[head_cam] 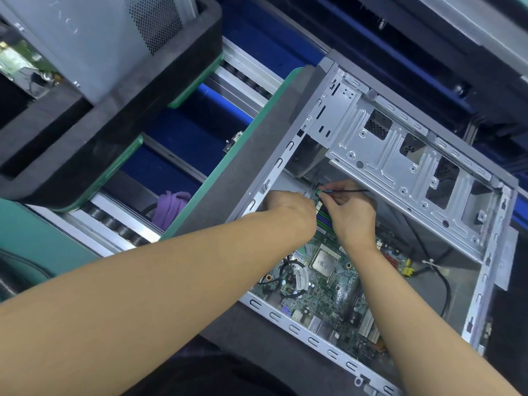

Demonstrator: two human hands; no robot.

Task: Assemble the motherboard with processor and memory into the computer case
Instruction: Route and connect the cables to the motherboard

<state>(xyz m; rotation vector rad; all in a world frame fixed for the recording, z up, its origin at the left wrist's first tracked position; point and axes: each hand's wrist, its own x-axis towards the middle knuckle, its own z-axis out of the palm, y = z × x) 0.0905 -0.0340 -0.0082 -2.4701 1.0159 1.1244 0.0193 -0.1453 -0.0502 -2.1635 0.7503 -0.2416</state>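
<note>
The board (320,284) sits in the case (400,155), processor (324,260) seated; cabling seems left. The right hand (351,212) pinches a cable (353,190); the left hand (288,207) hides its grip.

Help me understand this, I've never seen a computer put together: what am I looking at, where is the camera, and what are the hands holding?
The one picture comes from a camera worn on the person's head, looking down at their own bare arms; no robot is involved. The open metal box is a computer case lying on its side. The green motherboard lies inside it, with the square silver processor near its middle. The right hand pinches the end of a thin black cable at the board's far edge, by the coloured memory slots. The left hand reaches in beside it; its fingers are hidden, so I cannot tell what it grips. To the left are a purple cloth and a second case in black foam.
</note>
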